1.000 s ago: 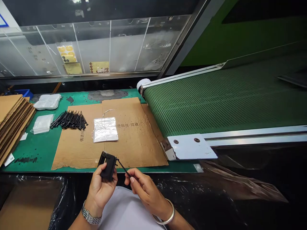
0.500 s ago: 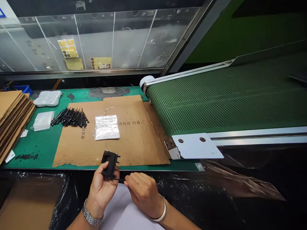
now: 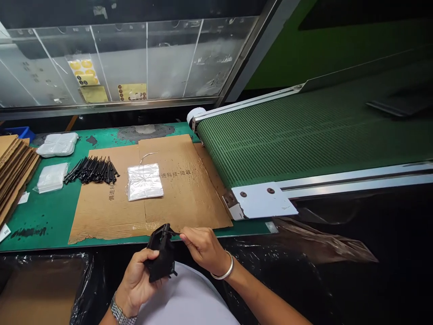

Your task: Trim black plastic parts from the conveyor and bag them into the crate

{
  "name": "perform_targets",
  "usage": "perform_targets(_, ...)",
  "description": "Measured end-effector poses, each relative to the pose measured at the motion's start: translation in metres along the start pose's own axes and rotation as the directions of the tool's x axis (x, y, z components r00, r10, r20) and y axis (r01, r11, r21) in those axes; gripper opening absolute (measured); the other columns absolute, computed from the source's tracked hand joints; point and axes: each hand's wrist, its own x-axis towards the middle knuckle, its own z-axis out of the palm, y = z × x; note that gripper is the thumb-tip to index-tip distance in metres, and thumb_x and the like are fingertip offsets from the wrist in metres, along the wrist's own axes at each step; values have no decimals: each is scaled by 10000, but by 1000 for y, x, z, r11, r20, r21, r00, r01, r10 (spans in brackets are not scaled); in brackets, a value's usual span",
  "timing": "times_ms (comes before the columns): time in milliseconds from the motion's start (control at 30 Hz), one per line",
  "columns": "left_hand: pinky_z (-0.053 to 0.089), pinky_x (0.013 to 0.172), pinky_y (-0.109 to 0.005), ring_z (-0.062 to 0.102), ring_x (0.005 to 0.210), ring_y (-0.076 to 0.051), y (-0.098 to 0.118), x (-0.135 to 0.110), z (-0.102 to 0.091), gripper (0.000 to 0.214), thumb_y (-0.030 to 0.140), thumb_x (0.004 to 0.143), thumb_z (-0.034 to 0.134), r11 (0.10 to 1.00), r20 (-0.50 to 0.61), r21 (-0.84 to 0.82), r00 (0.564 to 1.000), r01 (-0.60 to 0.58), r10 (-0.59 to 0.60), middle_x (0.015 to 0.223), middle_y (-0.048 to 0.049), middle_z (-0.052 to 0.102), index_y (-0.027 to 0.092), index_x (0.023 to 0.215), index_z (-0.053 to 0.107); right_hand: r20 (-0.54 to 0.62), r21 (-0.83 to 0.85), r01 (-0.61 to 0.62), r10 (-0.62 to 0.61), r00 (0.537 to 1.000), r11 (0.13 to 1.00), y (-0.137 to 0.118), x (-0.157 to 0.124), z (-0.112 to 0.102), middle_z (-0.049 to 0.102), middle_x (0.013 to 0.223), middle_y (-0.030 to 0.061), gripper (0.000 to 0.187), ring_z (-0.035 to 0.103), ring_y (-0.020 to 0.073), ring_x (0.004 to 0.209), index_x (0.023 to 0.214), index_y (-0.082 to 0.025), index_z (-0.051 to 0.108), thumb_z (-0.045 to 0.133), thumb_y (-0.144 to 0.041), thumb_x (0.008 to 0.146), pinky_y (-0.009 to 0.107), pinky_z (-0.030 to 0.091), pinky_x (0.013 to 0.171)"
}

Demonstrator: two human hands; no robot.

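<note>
My left hand (image 3: pixel 138 276) is closed around a black plastic housing (image 3: pixel 161 261), which has an opening in its face and small prongs at its lower right. It is held tilted, just in front of the table edge. My right hand (image 3: pixel 204 251) pinches a thin black piece (image 3: pixel 175 233) against the upper right corner of the housing. Its far end is hidden by my fingers. Beyond my hands, a stack of clear plastic bags (image 3: pixel 145 181) lies on a flat cardboard sheet (image 3: pixel 189 203). Left of it is a pile of thin black rods (image 3: pixel 96 170).
A green conveyor belt (image 3: pixel 270 140) rises to the right, with a dark flat item (image 3: pixel 402 104) on it. Its white end plate (image 3: pixel 264 202) juts over the table. Stacked cardboard (image 3: pixel 15 174) and more plastic bag bundles (image 3: pixel 52 177) are at left. A plastic-lined box (image 3: pixel 40 289) stands below.
My left hand has turned and tilted the black housing. My right hand has moved from its lower end up to its upper right corner. The whole view has shifted slightly to the right.
</note>
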Motion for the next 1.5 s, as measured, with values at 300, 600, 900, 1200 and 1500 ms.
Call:
perform_targets(300,422,422,-157,533,449,-78,-1,7,0,375,11,613,558,972,167,133,971,-193,170,626,-27,617,121,968,603,41,58,205,-208,977,977,-13,-7,-4,467,499,-10,412,376,102,449,608,-165,470,217,-214,929,252,238,465)
perform_targets(600,406,411,-153,505,412,-59,-8,2,4,370,26,606,615,951,129,204,970,-231,208,621,-21,618,119,963,635,99,27,291,-292,951,956,-22,-8,-7,441,464,-22,409,353,98,416,549,-178,438,251,-215,912,265,193,441)
perform_targets(900,336,377,-131,439,404,-36,-7,9,1,317,62,593,628,958,154,181,969,-221,194,596,-4,564,121,904,641,149,169,356,-380,913,919,-25,-19,-15,452,464,-24,416,362,94,410,581,-176,453,220,-227,922,258,192,437)
perform_targets(1200,314,403,-136,391,432,-24,-16,6,10,410,93,615,644,923,161,169,933,-347,321,634,25,536,168,1016,603,68,117,77,-86,994,990,-32,-16,-6,443,490,-15,369,368,102,430,592,-180,420,232,-195,910,247,227,454)
perform_targets(1500,353,478,-155,451,543,-66,-16,9,-7,601,202,601,705,823,278,367,895,-434,348,658,21,530,216,1169,507,93,198,-238,224,970,951,-6,-19,5,370,476,-39,351,347,90,418,601,-186,377,251,-265,919,225,220,447)
